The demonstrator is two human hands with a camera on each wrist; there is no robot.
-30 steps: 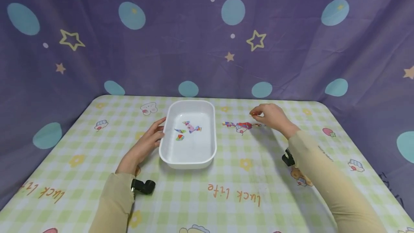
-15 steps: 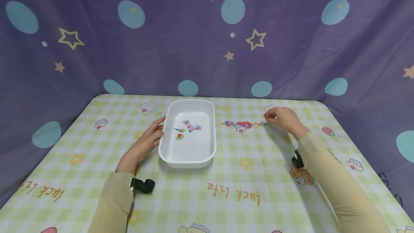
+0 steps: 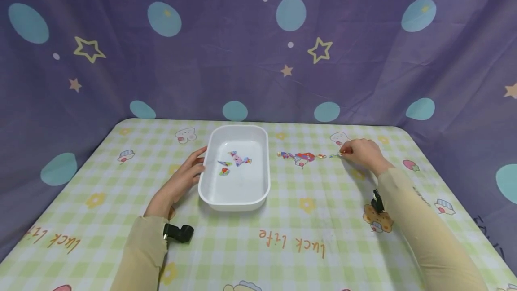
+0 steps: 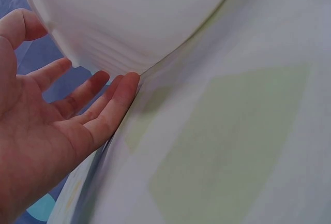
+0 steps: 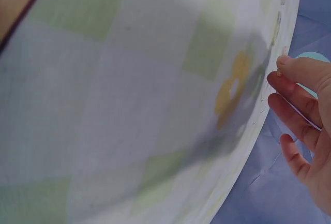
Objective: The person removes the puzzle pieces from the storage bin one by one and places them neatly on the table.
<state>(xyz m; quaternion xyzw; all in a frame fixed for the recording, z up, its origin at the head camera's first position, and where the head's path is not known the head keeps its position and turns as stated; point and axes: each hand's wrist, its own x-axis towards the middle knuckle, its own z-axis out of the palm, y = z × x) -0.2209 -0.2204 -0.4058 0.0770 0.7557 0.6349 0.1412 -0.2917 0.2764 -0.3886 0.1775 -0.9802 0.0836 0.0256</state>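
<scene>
A white rectangular tray (image 3: pixel 206 192) stands left of the table's middle, with several small bright pieces inside, among them a pink one (image 3: pixel 236 158) shaped like a wrapped candy. My left hand (image 3: pixel 187 175) lies along its left wall; in the left wrist view the fingertips (image 4: pixel 132 80) touch the lower side, fingers loosely extended. At the right, my right hand (image 3: pixel 363 154) pinches a small colourful piece (image 5: pixel 279 72) between thumb and forefinger, low over the cloth. It sits at the right end of a row holding a blue-purple piece (image 3: pixel 285 155), a red piece (image 3: pixel 308 156) and smaller ones.
A green checked tablecloth (image 3: pixel 242 232) with printed flowers, cakes and lettering covers the table. Behind it hangs a purple curtain (image 3: pixel 226 57) with stars and blue ovals. Black wrist cameras are strapped to both sleeves.
My right hand has moved right and lower along the row, carrying the small piece to the row's right end. The left hand and the tray have stayed in place.
</scene>
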